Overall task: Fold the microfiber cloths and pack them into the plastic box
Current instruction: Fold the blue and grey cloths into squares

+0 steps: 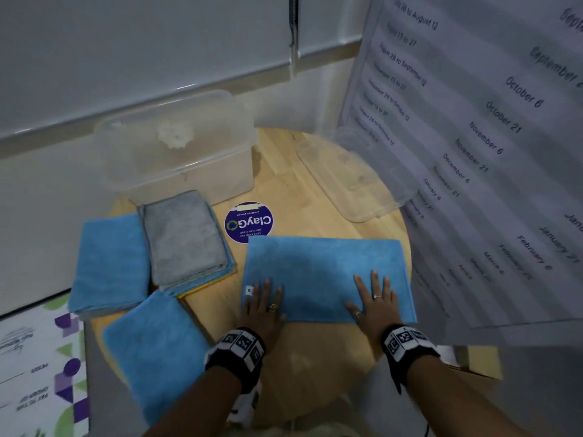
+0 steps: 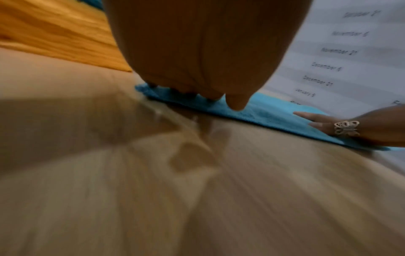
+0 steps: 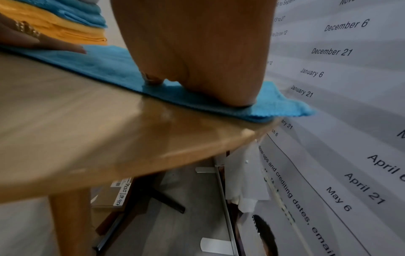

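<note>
Fingers of both my hands lie straight and a little spread, pressed flat on the blue microfiber cloth (image 1: 328, 272), gripping nothing; my left hand (image 1: 263, 305) sits on the cloth's near left corner, and my right hand (image 1: 373, 302) on its near right part. From the fingertips the cloth runs away from me, so the free far edge lies ahead of both hands, close to the purple ClayGo sticker (image 1: 248, 222). Its long axis runs left to right across the round wooden table (image 1: 315, 357), which I judge calls for the next fold to bring 1 short end over the other. The right wrist view shows the cloth's right corner (image 3: 285, 105) overhanging the table rim, so I would judge my right hand the nearer one to lift that end and carry it leftward while the left hand pins. Farther out on the left sit 2 folded blue cloths and a stack topped by a grey cloth (image 1: 186, 234), with blue and yellow layers under it. Beyond the stack stands the clear plastic box (image 1: 176, 146), open, nearer my left hand; I can make out no cloths inside it. Its lid (image 1: 353, 181) lies at the far right.
</note>
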`<action>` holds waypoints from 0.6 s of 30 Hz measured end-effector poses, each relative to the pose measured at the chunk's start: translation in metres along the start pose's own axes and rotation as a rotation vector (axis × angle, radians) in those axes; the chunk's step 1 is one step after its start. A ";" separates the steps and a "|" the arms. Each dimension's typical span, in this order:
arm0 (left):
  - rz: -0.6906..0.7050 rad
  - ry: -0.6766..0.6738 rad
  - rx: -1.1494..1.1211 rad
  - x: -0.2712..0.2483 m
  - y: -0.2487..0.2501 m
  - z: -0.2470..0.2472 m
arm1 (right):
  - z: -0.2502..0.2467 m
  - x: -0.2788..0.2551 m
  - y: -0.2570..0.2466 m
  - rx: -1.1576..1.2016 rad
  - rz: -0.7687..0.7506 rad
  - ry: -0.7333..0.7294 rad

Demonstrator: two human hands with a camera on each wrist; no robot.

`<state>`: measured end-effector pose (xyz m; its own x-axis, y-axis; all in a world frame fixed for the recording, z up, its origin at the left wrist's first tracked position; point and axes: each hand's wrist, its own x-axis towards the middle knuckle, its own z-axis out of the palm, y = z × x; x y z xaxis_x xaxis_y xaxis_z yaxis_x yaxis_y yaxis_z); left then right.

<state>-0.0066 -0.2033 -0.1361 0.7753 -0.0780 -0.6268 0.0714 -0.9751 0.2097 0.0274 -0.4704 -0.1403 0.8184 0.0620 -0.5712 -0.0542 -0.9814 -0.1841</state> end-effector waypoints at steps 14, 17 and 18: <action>-0.420 0.343 -0.766 -0.002 -0.015 -0.031 | -0.037 0.006 -0.030 -0.078 0.119 -0.168; -0.396 0.317 -0.729 -0.003 -0.012 -0.035 | -0.051 0.018 -0.069 -0.133 0.055 0.039; -0.377 0.335 -0.724 -0.004 -0.011 -0.036 | -0.054 0.023 -0.081 -0.096 0.004 0.108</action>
<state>0.0120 -0.1850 -0.1085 0.7550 0.3979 -0.5212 0.6516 -0.5444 0.5283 0.0816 -0.3989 -0.0954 0.8756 0.0430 -0.4812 -0.0071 -0.9948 -0.1018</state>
